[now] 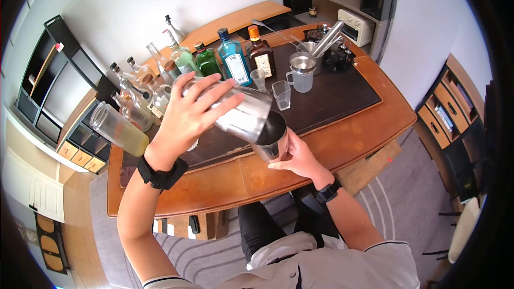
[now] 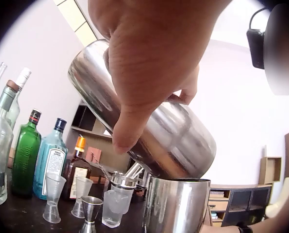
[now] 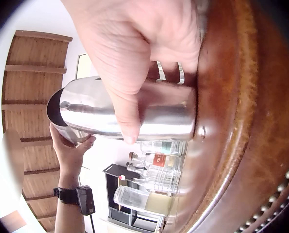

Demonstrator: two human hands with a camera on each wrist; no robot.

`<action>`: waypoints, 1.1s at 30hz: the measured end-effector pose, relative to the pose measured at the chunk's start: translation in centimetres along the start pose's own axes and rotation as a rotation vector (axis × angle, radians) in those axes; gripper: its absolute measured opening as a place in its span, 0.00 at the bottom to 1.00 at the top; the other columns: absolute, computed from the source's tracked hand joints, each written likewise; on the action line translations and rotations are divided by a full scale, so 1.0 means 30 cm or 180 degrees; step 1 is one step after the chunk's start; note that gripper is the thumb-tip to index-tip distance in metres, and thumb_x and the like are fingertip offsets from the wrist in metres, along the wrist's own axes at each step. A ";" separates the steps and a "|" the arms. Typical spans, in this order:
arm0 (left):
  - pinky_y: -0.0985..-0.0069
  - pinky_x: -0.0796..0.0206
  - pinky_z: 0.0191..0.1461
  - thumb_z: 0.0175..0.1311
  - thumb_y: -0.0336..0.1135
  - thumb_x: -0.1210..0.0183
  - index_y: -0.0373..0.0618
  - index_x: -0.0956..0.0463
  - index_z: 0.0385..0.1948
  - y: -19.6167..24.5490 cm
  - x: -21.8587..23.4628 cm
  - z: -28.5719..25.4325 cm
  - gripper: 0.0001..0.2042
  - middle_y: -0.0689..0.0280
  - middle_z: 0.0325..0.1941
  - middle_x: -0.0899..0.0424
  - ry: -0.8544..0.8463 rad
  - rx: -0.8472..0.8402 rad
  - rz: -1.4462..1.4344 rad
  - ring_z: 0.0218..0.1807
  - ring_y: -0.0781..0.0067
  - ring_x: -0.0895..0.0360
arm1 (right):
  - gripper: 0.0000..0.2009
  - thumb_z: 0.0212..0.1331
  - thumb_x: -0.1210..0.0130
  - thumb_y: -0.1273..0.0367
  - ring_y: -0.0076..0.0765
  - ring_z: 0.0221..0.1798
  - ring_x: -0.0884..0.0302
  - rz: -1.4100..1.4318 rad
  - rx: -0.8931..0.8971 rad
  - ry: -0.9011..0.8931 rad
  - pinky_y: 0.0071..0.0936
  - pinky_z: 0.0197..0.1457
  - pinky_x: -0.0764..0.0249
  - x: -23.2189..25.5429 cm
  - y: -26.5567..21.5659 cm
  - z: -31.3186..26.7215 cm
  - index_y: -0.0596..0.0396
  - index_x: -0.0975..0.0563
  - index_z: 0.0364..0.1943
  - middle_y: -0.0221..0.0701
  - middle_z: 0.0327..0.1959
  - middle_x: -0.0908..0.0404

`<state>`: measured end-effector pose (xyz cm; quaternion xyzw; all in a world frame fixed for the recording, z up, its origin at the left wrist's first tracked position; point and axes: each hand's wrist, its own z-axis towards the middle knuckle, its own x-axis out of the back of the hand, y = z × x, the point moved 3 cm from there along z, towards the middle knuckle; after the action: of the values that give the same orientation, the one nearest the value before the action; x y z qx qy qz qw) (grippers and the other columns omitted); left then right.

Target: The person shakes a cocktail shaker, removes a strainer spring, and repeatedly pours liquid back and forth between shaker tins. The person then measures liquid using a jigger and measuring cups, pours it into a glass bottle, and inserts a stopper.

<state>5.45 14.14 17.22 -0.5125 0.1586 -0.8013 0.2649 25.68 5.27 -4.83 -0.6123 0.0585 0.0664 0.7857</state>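
On the worktop [image 1: 342,120], bottles [image 1: 234,63] are ranged along the far side, from left to middle, and a jar [image 1: 119,128] is placed at the left end. Before the bottles, a jigger [image 1: 259,80] and a cup [image 1: 281,96] are set; a jug [image 1: 302,81] topped by a strainer [image 1: 303,61] is placed behind and right of the cup. Nearer, the upper tin [image 1: 243,115] is tilted over the lower tin [image 1: 273,148].

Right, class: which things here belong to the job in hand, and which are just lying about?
In the job:
tilted metal tin, in the left hand
lower metal tin, in the right hand

Apparently just standing by:
green bottle
blue bottle
orange-capped bottle
jar of yellowish liquid
white oven
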 end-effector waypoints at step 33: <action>0.65 0.37 0.74 0.34 0.34 0.15 0.42 0.37 0.69 0.267 -0.507 -0.315 0.53 0.58 0.66 0.25 0.1746 0.2622 -0.4687 0.69 0.64 0.28 | 0.46 0.30 0.21 0.76 0.41 0.64 0.24 -0.3555 0.1328 0.0140 0.35 0.68 0.29 0.096 -0.525 0.152 0.60 0.27 0.65 0.41 0.61 0.23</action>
<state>4.08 16.42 -2.21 -0.1384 -0.4545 -0.8565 -0.2018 31.35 5.99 10.82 -0.3844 -0.2443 -0.3824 0.8039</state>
